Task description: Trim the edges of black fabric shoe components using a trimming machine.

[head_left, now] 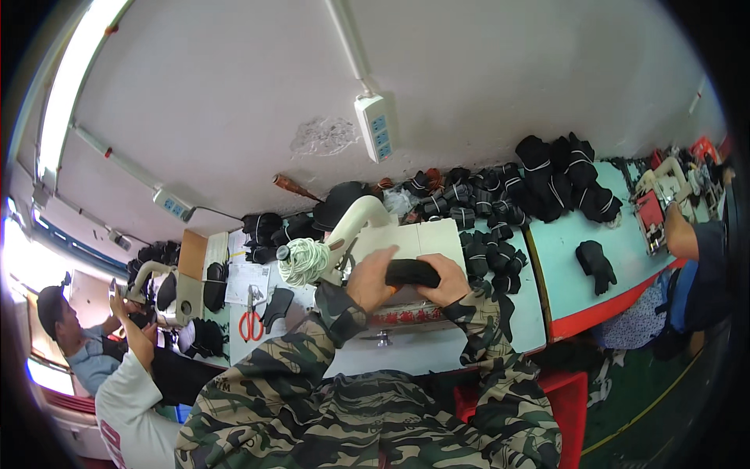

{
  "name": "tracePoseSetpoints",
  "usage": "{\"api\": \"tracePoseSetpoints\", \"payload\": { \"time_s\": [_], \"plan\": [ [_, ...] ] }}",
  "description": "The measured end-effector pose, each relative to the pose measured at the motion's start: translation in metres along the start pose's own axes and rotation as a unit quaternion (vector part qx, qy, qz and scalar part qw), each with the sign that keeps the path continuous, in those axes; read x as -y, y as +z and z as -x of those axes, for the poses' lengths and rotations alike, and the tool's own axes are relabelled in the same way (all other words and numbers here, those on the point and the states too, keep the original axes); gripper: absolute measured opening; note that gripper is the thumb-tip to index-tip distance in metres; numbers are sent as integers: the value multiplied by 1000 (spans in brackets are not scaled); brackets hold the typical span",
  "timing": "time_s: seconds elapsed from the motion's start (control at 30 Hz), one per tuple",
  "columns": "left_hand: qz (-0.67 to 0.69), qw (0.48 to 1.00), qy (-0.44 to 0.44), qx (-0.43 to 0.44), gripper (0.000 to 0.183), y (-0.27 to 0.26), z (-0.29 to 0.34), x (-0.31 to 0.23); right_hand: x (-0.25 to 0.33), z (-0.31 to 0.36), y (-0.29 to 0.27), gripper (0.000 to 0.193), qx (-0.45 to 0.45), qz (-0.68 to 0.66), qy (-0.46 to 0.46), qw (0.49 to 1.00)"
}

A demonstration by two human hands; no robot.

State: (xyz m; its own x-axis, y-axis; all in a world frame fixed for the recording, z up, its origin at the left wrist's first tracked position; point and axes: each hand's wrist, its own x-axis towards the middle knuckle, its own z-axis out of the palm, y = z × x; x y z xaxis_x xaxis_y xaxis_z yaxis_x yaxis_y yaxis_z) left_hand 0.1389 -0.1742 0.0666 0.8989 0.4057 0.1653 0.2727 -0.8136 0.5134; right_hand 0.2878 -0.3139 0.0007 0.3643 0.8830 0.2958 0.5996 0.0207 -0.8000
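Note:
In front of me my right hand [444,279] is closed round the right end of a black cloth bundle [412,272], rolled compactly. At its left end is my left hand [370,280], its fingers curled against the cloth and partly blurred. A small orange spot shows by the left fingers; I cannot make out what it is. Both hands are over a cream-coloured table machine [361,219] with a curved arm. A ball of pale green string [304,262] sits on the machine's left side.
Orange-handled scissors [251,324] and a paper sheet [247,283] lie left. Many tied black bundles [476,203] crowd the back and right. A black glove [596,266] lies on the right table. People work on both sides; a red stool [574,406] stands behind my right arm.

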Motion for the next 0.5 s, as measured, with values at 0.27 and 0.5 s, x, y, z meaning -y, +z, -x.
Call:
{"api": "tracePoseSetpoints", "payload": {
  "time_s": [0.27,0.5],
  "plan": [
    [373,908,-168,-92,94,30,9,22,9,-2,-5,65,-98,-70,64,991],
    [650,657,-337,-178,50,35,-1,20,21,11,-16,57,-175,-43,31,983]
  ]
}}
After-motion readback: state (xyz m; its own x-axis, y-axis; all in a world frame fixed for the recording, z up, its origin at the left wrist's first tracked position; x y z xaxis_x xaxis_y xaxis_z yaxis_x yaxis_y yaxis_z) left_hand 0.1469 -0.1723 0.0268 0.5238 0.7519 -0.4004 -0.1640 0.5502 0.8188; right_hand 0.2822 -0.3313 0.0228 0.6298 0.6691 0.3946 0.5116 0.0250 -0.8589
